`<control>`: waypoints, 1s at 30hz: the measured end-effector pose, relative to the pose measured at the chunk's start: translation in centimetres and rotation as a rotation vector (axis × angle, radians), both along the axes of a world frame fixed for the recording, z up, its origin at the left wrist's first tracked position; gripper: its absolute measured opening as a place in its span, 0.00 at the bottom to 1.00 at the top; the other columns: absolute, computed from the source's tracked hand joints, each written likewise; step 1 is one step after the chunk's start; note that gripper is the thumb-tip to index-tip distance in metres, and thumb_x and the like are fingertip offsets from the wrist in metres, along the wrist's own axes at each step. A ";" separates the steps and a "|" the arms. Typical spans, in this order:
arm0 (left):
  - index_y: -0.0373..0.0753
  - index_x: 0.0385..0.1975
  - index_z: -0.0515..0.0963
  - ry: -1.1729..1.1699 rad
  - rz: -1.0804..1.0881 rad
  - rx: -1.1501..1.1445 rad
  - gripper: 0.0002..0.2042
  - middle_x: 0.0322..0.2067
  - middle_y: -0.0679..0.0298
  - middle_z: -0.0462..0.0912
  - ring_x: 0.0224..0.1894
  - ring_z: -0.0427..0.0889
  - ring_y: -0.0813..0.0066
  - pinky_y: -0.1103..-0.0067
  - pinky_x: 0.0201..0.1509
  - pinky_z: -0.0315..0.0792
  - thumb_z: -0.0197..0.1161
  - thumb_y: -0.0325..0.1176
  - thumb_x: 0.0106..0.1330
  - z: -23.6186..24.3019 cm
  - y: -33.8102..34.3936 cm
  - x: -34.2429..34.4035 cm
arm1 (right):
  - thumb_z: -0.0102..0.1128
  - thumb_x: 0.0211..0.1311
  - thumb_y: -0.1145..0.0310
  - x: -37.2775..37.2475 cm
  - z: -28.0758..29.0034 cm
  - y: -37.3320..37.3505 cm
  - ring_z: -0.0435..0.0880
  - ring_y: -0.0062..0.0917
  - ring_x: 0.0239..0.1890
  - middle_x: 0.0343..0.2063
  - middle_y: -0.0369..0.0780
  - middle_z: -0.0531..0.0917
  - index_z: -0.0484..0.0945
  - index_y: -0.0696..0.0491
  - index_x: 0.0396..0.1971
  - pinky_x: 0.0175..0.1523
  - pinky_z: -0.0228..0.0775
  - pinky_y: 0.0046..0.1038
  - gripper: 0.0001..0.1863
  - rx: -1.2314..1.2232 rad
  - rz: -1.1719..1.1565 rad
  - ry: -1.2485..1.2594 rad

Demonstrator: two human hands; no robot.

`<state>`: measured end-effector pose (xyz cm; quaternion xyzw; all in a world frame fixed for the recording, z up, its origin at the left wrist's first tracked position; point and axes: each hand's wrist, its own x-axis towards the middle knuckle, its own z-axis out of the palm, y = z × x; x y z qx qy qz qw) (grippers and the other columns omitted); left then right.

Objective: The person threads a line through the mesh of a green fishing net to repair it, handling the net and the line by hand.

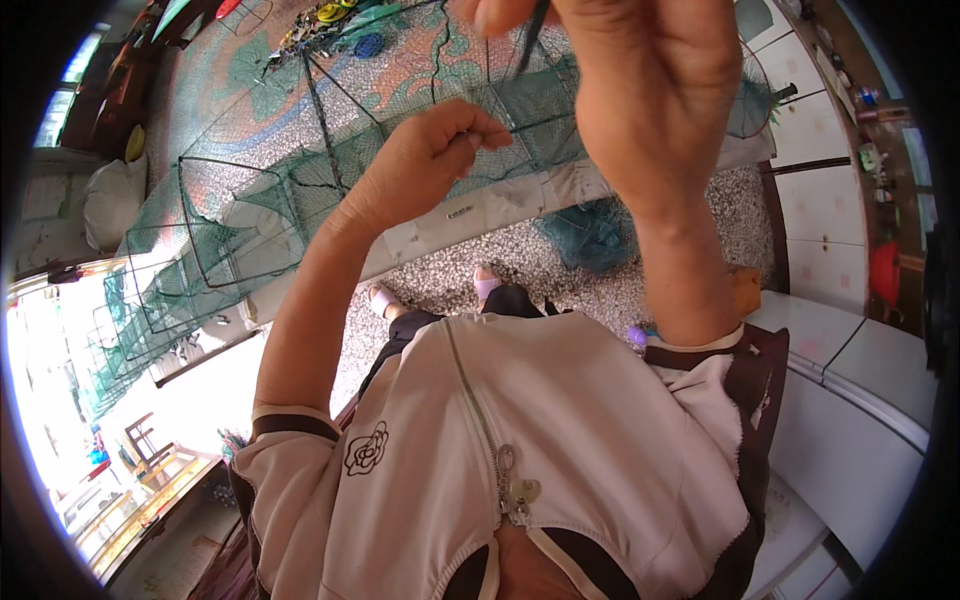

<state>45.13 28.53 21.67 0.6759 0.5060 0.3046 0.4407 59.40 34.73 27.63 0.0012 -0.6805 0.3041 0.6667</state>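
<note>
A long green mesh net trap (395, 130) with dark, squared frames stretches across the view in front of me. My left hand (430, 150) is raised over its middle, with the fingers and thumb drawn together; whatever they may pinch is too small to make out. Higher up and closer to the camera is my right hand (650, 70), cut off by the upper edge. A thin dark strip (535, 35) shows at its fingers, and it looks gripped there. The far end of that strip is out of view.
Under the net runs a long pale board (450, 222). A bluish-green net heap (590, 238) lies beyond my slippered feet (488, 285). Yellow rings (335, 12) and a blue coil (368, 46) are at the top. White cabinet doors (818, 195) and a white appliance (850, 420) flank my right.
</note>
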 end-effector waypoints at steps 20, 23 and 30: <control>0.32 0.42 0.76 -0.364 0.196 -0.028 0.09 0.37 0.61 0.81 0.36 0.77 0.80 0.84 0.41 0.72 0.54 0.29 0.68 -0.3 -0.2 -1.2 | 0.48 0.69 0.52 5.1 -5.2 -0.3 0.61 0.08 0.19 0.16 0.27 0.69 0.75 0.50 0.23 0.24 0.52 0.14 0.20 -0.807 0.493 -0.687; 0.29 0.45 0.73 -0.368 0.296 -0.029 0.10 0.41 0.55 0.80 0.44 0.80 0.74 0.81 0.48 0.74 0.51 0.26 0.68 -0.2 -0.7 -1.1 | 0.49 0.68 0.51 4.4 -5.1 0.2 0.62 0.09 0.19 0.16 0.28 0.69 0.74 0.51 0.22 0.24 0.54 0.16 0.21 -0.536 0.164 -0.673; 0.32 0.43 0.73 -0.292 0.439 -0.236 0.09 0.38 0.60 0.81 0.43 0.81 0.78 0.87 0.39 0.74 0.53 0.29 0.69 0.2 -2.1 -1.4 | 0.54 0.64 0.49 4.0 -5.0 1.9 0.69 0.15 0.19 0.15 0.32 0.73 0.76 0.54 0.22 0.27 0.64 0.21 0.23 -0.370 -0.126 -0.798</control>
